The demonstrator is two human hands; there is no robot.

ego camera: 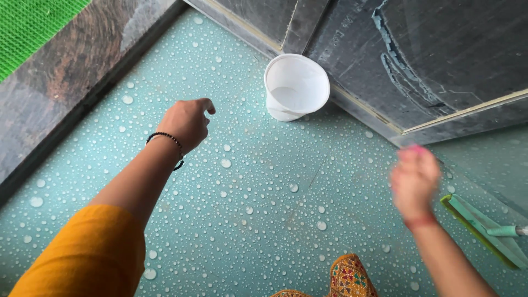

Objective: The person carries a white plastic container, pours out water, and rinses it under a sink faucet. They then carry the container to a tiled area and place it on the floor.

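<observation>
green mat (27,25) top left; green squeegee (484,228) lying at right.
</observation>
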